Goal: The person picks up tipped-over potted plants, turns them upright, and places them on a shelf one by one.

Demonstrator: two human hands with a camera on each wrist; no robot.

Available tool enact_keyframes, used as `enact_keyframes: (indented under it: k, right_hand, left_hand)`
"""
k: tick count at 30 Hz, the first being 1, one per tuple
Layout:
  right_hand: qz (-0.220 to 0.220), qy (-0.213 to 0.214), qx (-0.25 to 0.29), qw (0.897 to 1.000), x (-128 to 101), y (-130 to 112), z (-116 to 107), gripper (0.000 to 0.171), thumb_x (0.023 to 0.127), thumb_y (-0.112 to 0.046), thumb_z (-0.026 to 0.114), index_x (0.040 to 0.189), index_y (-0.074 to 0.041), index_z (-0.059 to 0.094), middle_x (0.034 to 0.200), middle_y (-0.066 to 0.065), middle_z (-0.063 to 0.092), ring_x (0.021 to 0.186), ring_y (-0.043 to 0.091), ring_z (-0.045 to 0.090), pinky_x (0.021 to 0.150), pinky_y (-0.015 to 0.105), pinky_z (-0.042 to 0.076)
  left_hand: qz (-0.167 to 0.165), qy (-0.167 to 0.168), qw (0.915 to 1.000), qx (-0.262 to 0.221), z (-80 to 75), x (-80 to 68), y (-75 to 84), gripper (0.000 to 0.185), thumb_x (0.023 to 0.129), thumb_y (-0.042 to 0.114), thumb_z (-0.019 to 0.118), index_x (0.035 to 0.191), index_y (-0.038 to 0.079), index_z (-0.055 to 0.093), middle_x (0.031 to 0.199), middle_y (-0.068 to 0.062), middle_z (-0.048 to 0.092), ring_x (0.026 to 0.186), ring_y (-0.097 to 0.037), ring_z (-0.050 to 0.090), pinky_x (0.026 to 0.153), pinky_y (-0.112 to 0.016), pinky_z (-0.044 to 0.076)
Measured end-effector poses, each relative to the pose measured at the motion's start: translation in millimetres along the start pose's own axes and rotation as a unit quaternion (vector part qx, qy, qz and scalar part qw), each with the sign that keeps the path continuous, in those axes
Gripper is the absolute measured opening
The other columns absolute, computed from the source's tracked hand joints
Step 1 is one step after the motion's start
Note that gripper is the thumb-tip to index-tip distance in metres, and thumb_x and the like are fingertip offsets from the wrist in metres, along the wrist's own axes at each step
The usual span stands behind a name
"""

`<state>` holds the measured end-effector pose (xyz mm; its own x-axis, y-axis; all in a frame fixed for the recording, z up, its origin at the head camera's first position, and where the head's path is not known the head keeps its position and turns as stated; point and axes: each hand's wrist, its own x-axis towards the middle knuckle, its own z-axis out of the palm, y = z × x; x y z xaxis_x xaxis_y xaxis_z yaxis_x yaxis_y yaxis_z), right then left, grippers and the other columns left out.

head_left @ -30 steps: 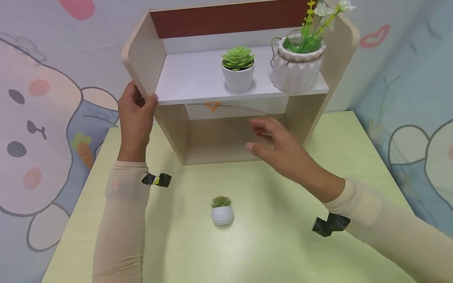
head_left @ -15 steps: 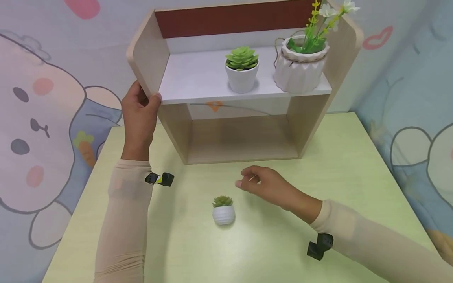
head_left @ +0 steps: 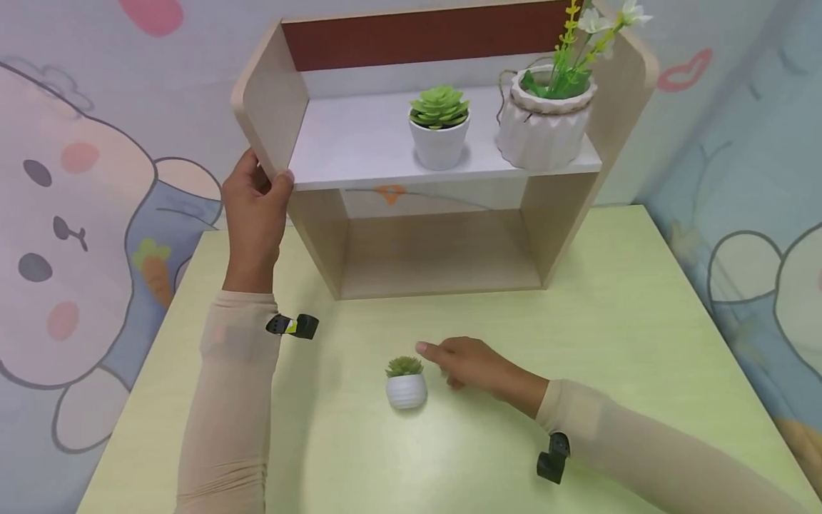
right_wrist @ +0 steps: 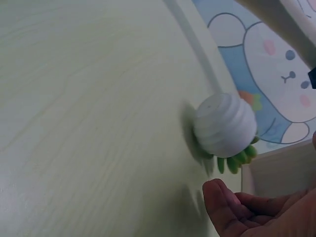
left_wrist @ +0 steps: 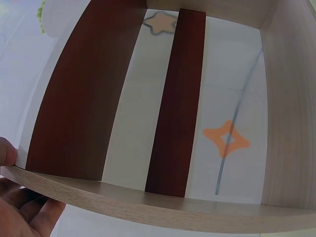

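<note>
The left hand [head_left: 253,207] gripped the left wall of the light wooden shelf [head_left: 270,107]. The right hand [head_left: 472,365], fingers loose and holding nothing, was just right of the small round white pot with a green plant [head_left: 406,383] on the near part of the pale green table [head_left: 642,307]. The reach looked underway, and next the fingers would need to close round the pot.

Succulent pot [head_left: 439,132], flower vase [head_left: 543,121], table [head_left: 642,300]

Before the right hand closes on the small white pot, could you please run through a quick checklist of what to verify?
1. right hand open beside the small white pot, fingertips not yet touching: ok.
2. Pot upright on the table, with bare table around it: ok.
3. left hand grips the left side panel of the shelf unit: ok.
4. Free space on the upper shelf left of the succulent pot: ok.
5. Whether the ribbed flower pot stands steady: cannot tell.
</note>
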<state>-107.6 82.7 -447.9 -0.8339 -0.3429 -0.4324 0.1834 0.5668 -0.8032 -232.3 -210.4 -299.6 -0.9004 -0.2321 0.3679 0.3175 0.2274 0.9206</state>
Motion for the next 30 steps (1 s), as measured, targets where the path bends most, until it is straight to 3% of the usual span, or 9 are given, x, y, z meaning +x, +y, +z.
enact_keyframes:
  k: [8, 13, 20, 30]
  right_hand:
    - [-0.017, 0.017, -0.043, 0.999, 8.0, 6.9, 14.1, 0.053, 0.091, -0.061, 0.070, 0.100, -0.009, 0.075, 0.093, 0.003, 0.070, 0.070, 0.019, 0.065, 0.066, 0.032, 0.049]
    - [-0.036, 0.014, -0.090, 0.995, 14.0, 7.2, 21.7, 0.048, 0.087, -0.059, 0.075, 0.083, -0.011, 0.072, 0.070, 0.002, 0.065, 0.062, 0.016, 0.058, 0.058, 0.029, 0.044]
    - [-0.054, 0.033, -0.128, 0.990, 21.1, 4.9, 29.1, 0.056, 0.085, -0.058, 0.078, 0.098, -0.005, 0.075, 0.084, -0.001, 0.069, 0.072, 0.016, 0.061, 0.062, 0.031, 0.049]
    - [-0.090, 0.046, -0.152, 0.983, 25.2, 2.4, 37.3, 0.054, 0.085, -0.060, 0.078, 0.089, -0.007, 0.071, 0.079, -0.001, 0.067, 0.070, 0.014, 0.054, 0.057, 0.028, 0.044]
  left_hand:
    - [-0.005, 0.000, 1.0000, 0.005, 3.0, -1.0, -2.8, 0.047, 0.101, 0.007, 0.058, 0.146, 0.017, 0.061, 0.140, -0.010, 0.065, 0.123, -0.024, 0.064, 0.106, -0.044, 0.052]
    - [-0.006, 0.011, 0.9999, -0.012, 1.2, -1.8, -5.1, 0.047, 0.099, 0.003, 0.058, 0.144, 0.014, 0.063, 0.137, -0.013, 0.066, 0.120, -0.023, 0.065, 0.103, -0.041, 0.053]
    - [0.010, 0.004, 0.9998, -0.017, 0.0, -1.4, -3.3, 0.046, 0.099, 0.004, 0.058, 0.143, 0.016, 0.065, 0.136, -0.013, 0.067, 0.119, -0.025, 0.065, 0.104, -0.044, 0.053]
    - [0.009, 0.002, 0.9999, -0.011, 0.5, -1.4, -1.3, 0.045, 0.100, 0.006, 0.059, 0.144, 0.019, 0.065, 0.139, -0.011, 0.066, 0.122, -0.026, 0.064, 0.107, -0.046, 0.051]
